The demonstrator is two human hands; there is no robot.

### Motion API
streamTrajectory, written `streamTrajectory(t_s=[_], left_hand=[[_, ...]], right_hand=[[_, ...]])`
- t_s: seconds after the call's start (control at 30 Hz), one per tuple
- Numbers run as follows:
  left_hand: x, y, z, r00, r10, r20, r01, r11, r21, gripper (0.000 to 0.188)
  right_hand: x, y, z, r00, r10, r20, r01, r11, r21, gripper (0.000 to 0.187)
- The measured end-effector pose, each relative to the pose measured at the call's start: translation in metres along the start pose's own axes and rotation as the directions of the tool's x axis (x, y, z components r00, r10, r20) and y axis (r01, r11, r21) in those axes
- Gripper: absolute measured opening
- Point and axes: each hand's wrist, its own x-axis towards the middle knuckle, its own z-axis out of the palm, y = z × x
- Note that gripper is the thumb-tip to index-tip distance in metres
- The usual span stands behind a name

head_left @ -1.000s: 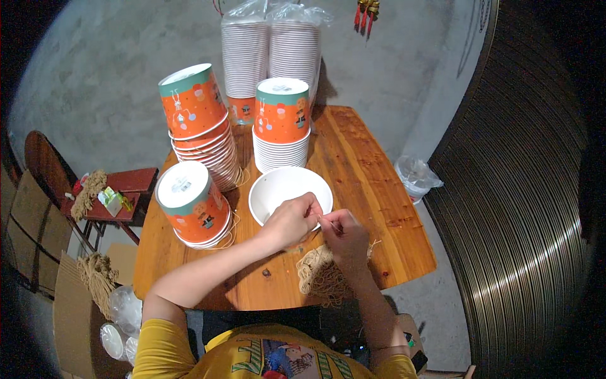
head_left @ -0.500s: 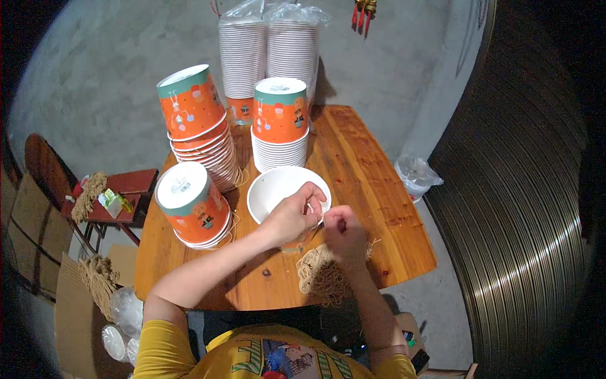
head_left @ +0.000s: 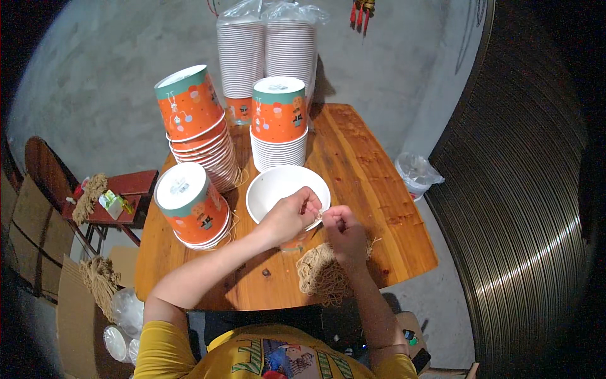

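Observation:
A white-lined paper bucket point(head_left: 271, 189) stands mouth up near the table's front, its orange outside showing below my hands. Over its near right rim, my left hand point(head_left: 291, 213) has its fingertips pinched together on a thin pale string point(head_left: 320, 216). Just to the right, my right hand point(head_left: 344, 232) is closed in a pinch on the same string, a small gap from the left fingertips. Any knot or hole there is too small to make out. Under my right wrist lies a loose bundle of beige strings point(head_left: 319, 275).
Upside-down orange paper buckets stand in a leaning stack point(head_left: 189, 114), a short stack point(head_left: 189, 205) and a straight stack point(head_left: 278, 120). Bagged stacks point(head_left: 290, 54) rise behind. The wooden table point(head_left: 385, 208) ends before a bagged white bin point(head_left: 416, 174). A red bench point(head_left: 136, 189) is at left.
My fingertips have shifted slightly at the bucket's rim, the right hand's fingers turning a little around the string. The bucket and stacks stay in place.

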Motion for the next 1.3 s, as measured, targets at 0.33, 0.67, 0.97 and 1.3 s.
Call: streamTrajectory(t_s=[0.33,0.67,0.97,1.3], left_hand=[[0.004,-0.010,0.000,1.000,-0.018,0.023,0.017,1.000,0.019,0.013],[0.006,-0.005,-0.002,0.999,-0.034,0.007,0.034,0.999,0.013,0.016],[-0.006,0.012,0.004,0.998,-0.028,-0.053,0.030,0.998,0.052,0.019],[-0.005,0.005,0.010,0.983,0.058,-0.177,-0.040,0.994,0.101,0.020]], right_hand=[[-0.002,-0.006,0.003,0.999,-0.028,-0.017,0.029,0.998,0.064,0.007],[0.000,0.000,0.000,0.996,-0.074,0.048,0.073,0.997,0.010,0.011],[-0.001,0.000,0.003,0.999,-0.040,0.008,0.040,0.998,0.057,0.008],[-0.001,-0.003,0.004,0.984,-0.177,-0.036,0.174,0.983,-0.064,0.007]])
